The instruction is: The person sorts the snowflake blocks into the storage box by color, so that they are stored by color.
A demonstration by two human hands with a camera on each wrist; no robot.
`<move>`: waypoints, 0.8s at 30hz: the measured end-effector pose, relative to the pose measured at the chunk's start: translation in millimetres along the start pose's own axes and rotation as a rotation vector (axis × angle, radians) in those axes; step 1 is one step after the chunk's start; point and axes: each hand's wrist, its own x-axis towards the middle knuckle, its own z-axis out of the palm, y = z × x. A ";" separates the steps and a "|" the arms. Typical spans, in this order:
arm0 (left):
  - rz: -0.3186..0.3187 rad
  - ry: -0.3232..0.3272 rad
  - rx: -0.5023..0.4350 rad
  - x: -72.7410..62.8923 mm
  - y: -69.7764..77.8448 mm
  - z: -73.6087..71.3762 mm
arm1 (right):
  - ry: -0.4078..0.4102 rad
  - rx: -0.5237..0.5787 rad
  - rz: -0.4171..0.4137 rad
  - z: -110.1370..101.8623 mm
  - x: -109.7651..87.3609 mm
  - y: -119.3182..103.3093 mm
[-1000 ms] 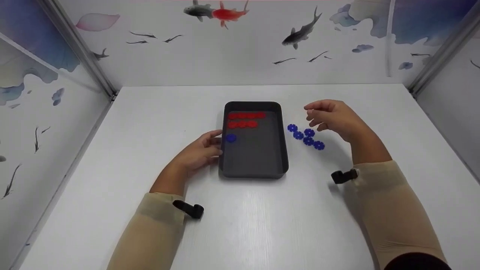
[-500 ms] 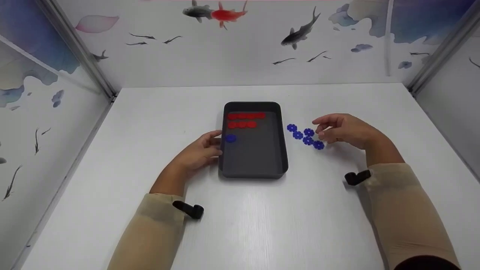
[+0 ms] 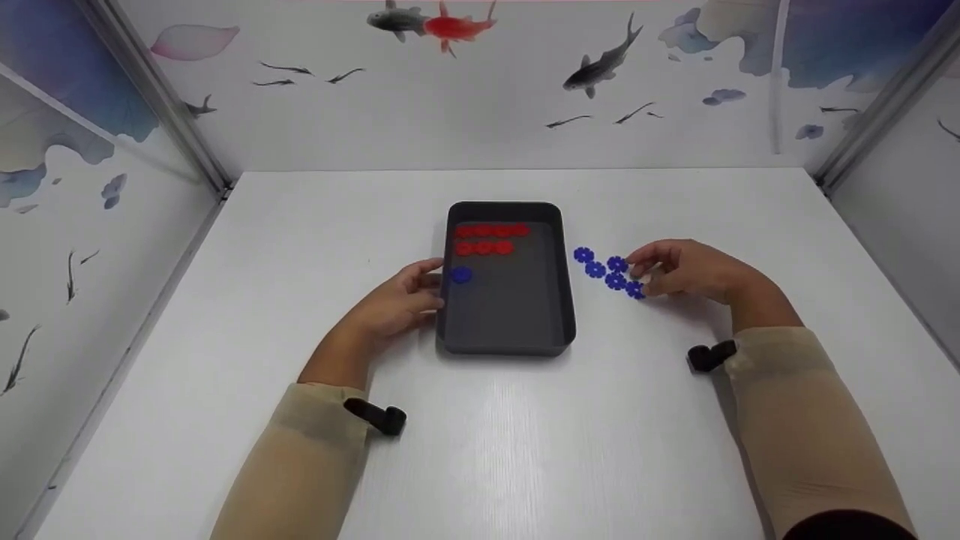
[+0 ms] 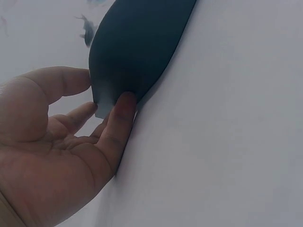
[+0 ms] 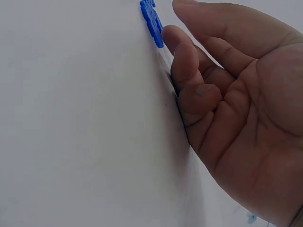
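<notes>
My left hand [image 3: 394, 304] touches the left wall of a dark grey rectangular tray [image 3: 506, 319]. In the left wrist view its fingers [image 4: 124, 111] rest against the tray's outer side. Inside the tray lie two rows of red notched plastic discs [image 3: 484, 247], and a single blue notched disc [image 3: 461, 275] below them at the left. My right hand [image 3: 694, 270] is low over the table, fingertips at the right end of a cluster of blue notched discs [image 3: 595, 269]. Its thumb is by the nearest one [image 3: 634, 289]. In the right wrist view thumb and fingers stand apart beside blue discs [image 5: 152, 26].
A white table [image 3: 480, 435] bears everything. White panels [image 3: 510, 135] with painted fish stand at its back and sides, joined by metal corner posts [image 3: 187, 120]. A small black device is strapped at each sleeve cuff [image 3: 769, 356].
My right hand has moved right and toward the front, down to the blue discs' right end. My left hand stays at the tray, and the discs lie as before.
</notes>
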 end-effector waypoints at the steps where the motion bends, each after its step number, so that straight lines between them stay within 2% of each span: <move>1: 0.001 0.001 0.001 0.2 0.3 0.0 | -0.003 -0.011 -0.004 0.0 -0.8 -1.6; 12: 0.011 0.002 -0.015 1.5 2.0 0.4 | -0.015 -0.115 -0.020 1.0 1.8 -3.8; 19: -0.001 0.021 0.014 1.7 -0.6 -0.2 | -0.019 -0.139 -0.025 2.7 1.6 -3.7; 24: 0.007 0.007 0.009 0.8 -0.8 0.0 | -0.021 -0.162 -0.027 3.3 0.3 -4.3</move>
